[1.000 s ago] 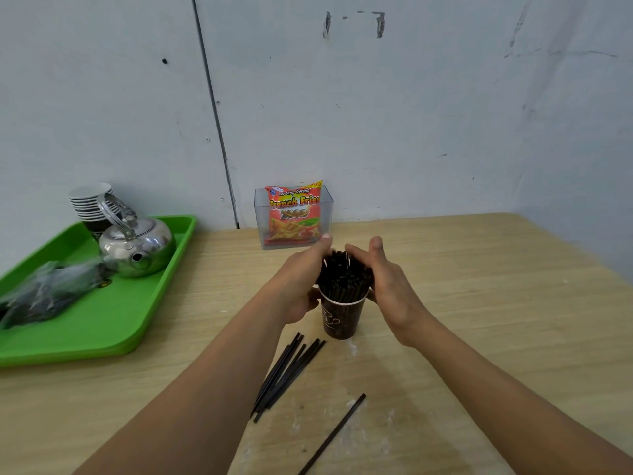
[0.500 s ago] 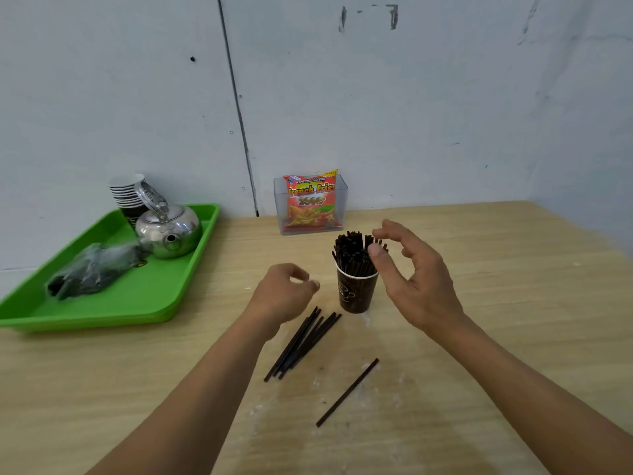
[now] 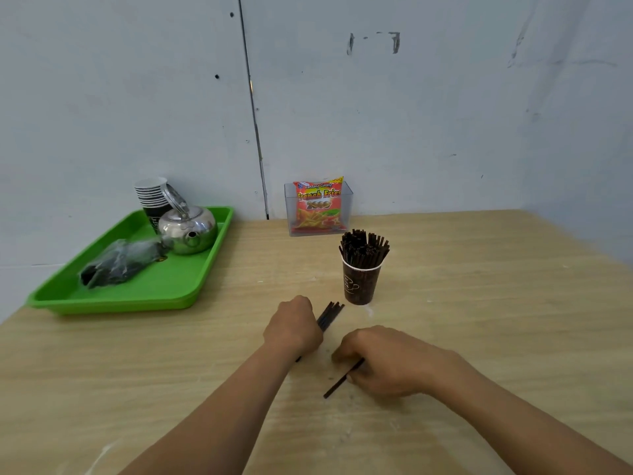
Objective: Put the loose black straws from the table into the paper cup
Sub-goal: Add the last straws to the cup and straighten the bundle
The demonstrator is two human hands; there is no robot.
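A dark brown paper cup (image 3: pixel 361 284) stands upright on the wooden table, packed with black straws (image 3: pixel 363 249) that fan out above its rim. In front of it lies a small bundle of loose black straws (image 3: pixel 331 314). My left hand (image 3: pixel 294 326) is curled down over the near part of that bundle, and the far ends stick out past my knuckles. My right hand (image 3: pixel 387 361) rests on the table, its fingers closed on a single black straw (image 3: pixel 339 381) whose near end points out to the lower left.
A green tray (image 3: pixel 178 286) at the left holds a steel kettle (image 3: pixel 187 231), a stack of paper cups (image 3: pixel 153 197) and a plastic-wrapped dark bundle (image 3: pixel 120 262). A clear box with a French fries snack bag (image 3: pixel 318 209) stands against the wall behind the cup.
Both hands left the cup and came down to the table. The left closed over the straw bundle, the right over the single straw. The camera view pulled back.
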